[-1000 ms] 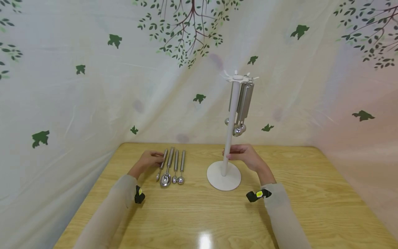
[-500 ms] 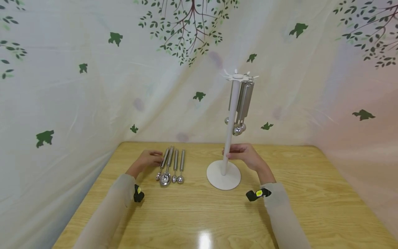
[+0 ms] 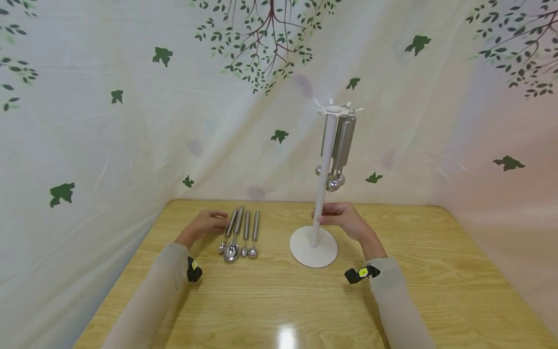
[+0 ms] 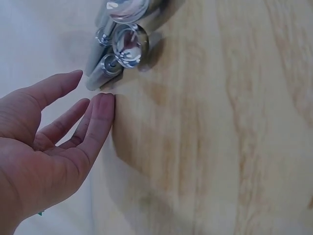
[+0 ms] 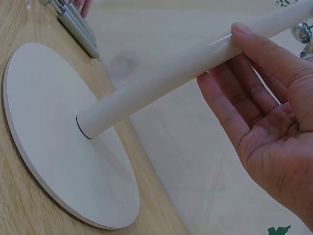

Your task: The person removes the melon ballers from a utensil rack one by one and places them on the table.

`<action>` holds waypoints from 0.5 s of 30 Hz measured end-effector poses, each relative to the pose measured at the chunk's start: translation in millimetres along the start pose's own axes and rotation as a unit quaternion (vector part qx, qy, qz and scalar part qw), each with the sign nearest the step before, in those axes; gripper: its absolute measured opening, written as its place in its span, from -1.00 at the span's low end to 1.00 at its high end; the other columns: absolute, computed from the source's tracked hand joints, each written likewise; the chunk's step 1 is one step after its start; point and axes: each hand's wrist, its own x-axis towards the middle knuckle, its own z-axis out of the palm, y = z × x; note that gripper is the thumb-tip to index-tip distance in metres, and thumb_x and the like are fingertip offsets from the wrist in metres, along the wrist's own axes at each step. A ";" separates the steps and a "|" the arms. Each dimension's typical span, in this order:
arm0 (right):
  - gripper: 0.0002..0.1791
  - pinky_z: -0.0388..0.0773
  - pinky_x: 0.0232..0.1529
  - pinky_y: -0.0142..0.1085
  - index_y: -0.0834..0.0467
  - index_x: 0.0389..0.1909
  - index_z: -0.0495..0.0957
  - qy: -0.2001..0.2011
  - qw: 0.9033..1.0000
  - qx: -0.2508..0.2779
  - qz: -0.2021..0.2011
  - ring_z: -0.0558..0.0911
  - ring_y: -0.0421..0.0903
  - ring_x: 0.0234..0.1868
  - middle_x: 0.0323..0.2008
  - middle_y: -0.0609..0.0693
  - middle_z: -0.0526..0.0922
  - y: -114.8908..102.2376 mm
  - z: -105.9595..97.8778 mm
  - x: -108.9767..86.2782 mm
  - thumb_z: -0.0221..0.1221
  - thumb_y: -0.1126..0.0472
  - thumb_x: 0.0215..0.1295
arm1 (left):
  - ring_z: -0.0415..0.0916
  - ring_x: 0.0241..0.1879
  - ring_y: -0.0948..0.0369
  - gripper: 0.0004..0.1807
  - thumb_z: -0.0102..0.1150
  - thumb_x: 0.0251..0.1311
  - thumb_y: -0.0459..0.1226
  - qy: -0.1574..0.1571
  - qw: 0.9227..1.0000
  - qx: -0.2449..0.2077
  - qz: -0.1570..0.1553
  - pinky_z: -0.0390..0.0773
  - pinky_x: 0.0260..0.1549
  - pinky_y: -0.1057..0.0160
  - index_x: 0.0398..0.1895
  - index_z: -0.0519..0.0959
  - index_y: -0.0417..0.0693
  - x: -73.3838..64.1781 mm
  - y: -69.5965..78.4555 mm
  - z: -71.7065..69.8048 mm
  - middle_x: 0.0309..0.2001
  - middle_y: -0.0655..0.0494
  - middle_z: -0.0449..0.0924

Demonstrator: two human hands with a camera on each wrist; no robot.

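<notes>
On the left of the table, my left hand [image 3: 208, 222] is beside the handle of the leftmost small steel scoop [image 3: 223, 247]. The left wrist view has its fingers [image 4: 100, 115] loosely bent with nothing between them; whether a fingertip touches the handle end [image 4: 105, 73] I cannot tell. Right of that scoop lies a larger steel scoop [image 3: 231, 251], then two thinner ones [image 3: 246, 228], bowls toward me. With thumb and fingers my right hand [image 3: 346, 220] holds the lower pole of a white utensil stand [image 3: 323, 182]. Steel utensils [image 3: 345, 140] hang from the hooks on its right and back.
The stand's round white base [image 3: 320, 257] rests on the wooden table [image 3: 270, 300]. Behind the table's back edge hangs a pale cloth [image 3: 235, 155] with printed leaves and branches. A wrist camera [image 3: 194, 271] is strapped to each sleeve.
The leftmost small scoop has shifted slightly right, closer to the larger scoop, and its bowl has turned a little. My left hand has drawn slightly left. The right hand and stand stay put.
</notes>
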 end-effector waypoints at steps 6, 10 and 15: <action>-0.53 0.69 0.12 -0.27 0.47 0.18 0.53 0.004 1.000 -0.004 -0.002 0.76 -0.14 0.01 0.01 0.17 0.77 0.9 -1.1 1.9 0.33 0.36 0.29 | 0.64 0.10 -0.09 -0.42 0.14 0.42 -0.37 0.013 0.999 0.005 0.036 0.66 0.18 0.04 0.40 0.29 -0.51 5.7 8.0 -5.2 0.27 -0.50 0.46; -0.51 0.70 0.13 -0.26 0.52 0.19 0.49 0.002 1.000 -0.001 -0.004 0.76 -0.13 0.01 0.01 0.20 0.77 1.7 -1.1 3.4 0.32 0.38 0.30 | 0.54 0.24 -0.16 -0.43 0.08 0.47 -0.39 0.017 0.998 -0.037 0.056 0.57 0.28 -0.01 0.44 0.23 -0.51 10.1 21.4 -6.1 0.36 -0.52 0.34; -0.53 0.69 0.13 -0.26 0.50 0.18 0.51 0.002 1.000 0.000 -0.005 0.76 -0.14 0.00 -0.01 0.13 0.78 2.2 -1.0 4.8 0.31 0.37 0.31 | 0.52 0.26 -0.13 -0.41 0.14 0.42 -0.42 0.022 0.994 -0.027 0.107 0.57 0.30 0.00 0.46 0.28 -0.40 6.1 56.8 3.6 0.34 -0.45 0.39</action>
